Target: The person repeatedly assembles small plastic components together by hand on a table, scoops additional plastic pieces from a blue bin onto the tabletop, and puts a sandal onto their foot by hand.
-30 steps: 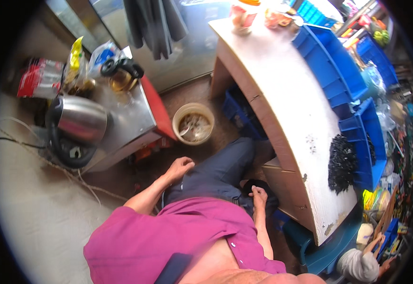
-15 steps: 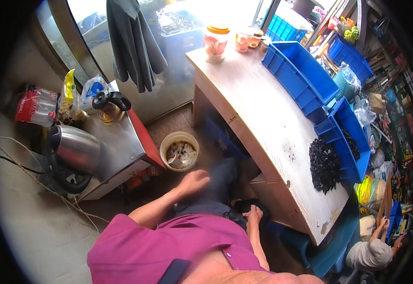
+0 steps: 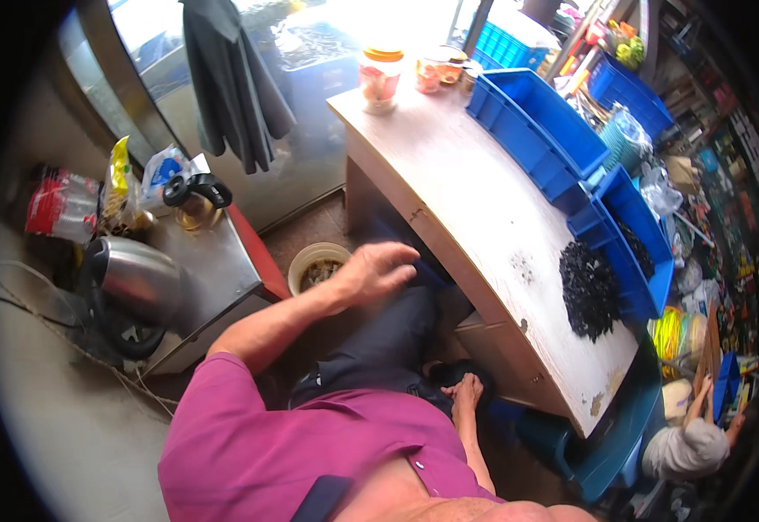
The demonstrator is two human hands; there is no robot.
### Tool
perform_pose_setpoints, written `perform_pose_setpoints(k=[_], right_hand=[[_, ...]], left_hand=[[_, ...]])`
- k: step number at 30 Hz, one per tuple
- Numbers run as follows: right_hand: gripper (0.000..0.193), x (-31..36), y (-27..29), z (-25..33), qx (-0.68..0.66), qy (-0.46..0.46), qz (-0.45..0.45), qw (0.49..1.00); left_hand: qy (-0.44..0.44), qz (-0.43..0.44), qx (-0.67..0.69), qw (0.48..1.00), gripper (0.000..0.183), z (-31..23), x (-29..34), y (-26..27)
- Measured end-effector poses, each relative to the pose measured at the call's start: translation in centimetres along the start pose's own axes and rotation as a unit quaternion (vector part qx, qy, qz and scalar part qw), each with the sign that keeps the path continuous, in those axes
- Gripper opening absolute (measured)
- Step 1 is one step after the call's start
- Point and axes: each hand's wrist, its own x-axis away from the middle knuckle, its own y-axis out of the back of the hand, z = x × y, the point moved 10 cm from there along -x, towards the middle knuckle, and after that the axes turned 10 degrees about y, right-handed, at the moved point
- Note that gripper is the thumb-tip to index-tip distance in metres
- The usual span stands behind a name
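Observation:
My left hand [image 3: 372,273] is raised in front of me, its fingers stretched toward the wooden desk [image 3: 458,183] and holding nothing. Its wrist partly covers a cream bucket [image 3: 295,271] on the floor, which has dark, wet-looking waste in it. Lower down, my right hand [image 3: 465,396] rests by my dark trouser leg, close to a black shoe-like shape; its fingers look loosely spread, with no object visible in them. On the desk's right side lies a heap of small black pieces [image 3: 590,291], against a blue bin [image 3: 636,226] containing more of them.
A second blue bin [image 3: 540,130] and an orange-lidded jar [image 3: 381,74] stand along the desk's far side. At left, a low cabinet [image 3: 214,261] carries a steel kettle [image 3: 143,277] and a glass pot [image 3: 195,209]. A teal chair [image 3: 601,465] stands at right; another person [image 3: 688,448] is beyond.
My left hand has risen and moved forward and right, its fingers opening out, and now hides part of the bucket. My right hand has barely moved. The whole view has shifted slightly.

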Motion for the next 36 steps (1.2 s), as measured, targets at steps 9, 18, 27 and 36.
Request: perform_pose_setpoints(k=[9, 18, 27, 36], right_hand=[[0.027, 1.3, -0.1, 1.5, 0.033, 0.001, -0.007, 0.999], [0.03, 3.1, 0.5, 2.9, 0.04, -0.032, -0.057, 0.997], [0.031, 3.9, 1.6, 3.1, 0.029, -0.023, -0.076, 0.996], [0.023, 4.5, 2.2, 3.2, 0.017, -0.074, -0.147, 0.986]], left_hand=[[-0.072, -0.162, -0.109, 0.978, 0.027, -2.3, -5.1, 7.8], [-0.13, -0.161, -0.108, 0.972, 0.021, -3.2, -15.9, 7.2], [-0.02, -0.106, -0.007, 0.994, 0.03, 2.7, -24.5, 5.0], [-0.012, -0.096, 0.015, 0.995, 0.031, 2.7, -23.0, 5.2]])
